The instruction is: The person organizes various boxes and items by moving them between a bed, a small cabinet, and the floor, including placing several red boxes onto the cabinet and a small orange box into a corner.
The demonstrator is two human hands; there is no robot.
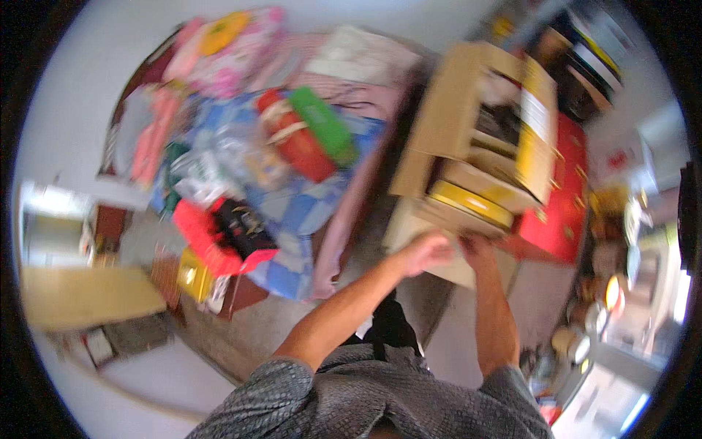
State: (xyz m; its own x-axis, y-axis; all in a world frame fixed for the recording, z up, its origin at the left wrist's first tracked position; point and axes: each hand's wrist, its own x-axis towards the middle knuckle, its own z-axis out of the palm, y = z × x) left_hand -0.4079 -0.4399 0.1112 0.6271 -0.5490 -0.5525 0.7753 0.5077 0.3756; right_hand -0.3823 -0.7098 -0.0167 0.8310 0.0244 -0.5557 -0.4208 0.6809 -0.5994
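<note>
A large cardboard box (444, 118) stands in front of me with its flaps spread, and dark and pale things show inside it. At its near end sits a smaller yellow box (471, 203). My left hand (428, 252) is just below the cardboard's near edge, blurred, with its fingers partly spread and nothing visible in it. Beside it, my right hand (476, 246) is at the near edge under the yellow box; its fingertips are hidden or blurred, so its grip cannot be made out.
A red cabinet (559, 219) with metal handles stands right of the box. To the left, a bed with a blue patchwork cover (296, 274) bears a red bundle (299, 137), a green box (323, 123), plastic bags (203, 175) and a red-and-black box (241, 225).
</note>
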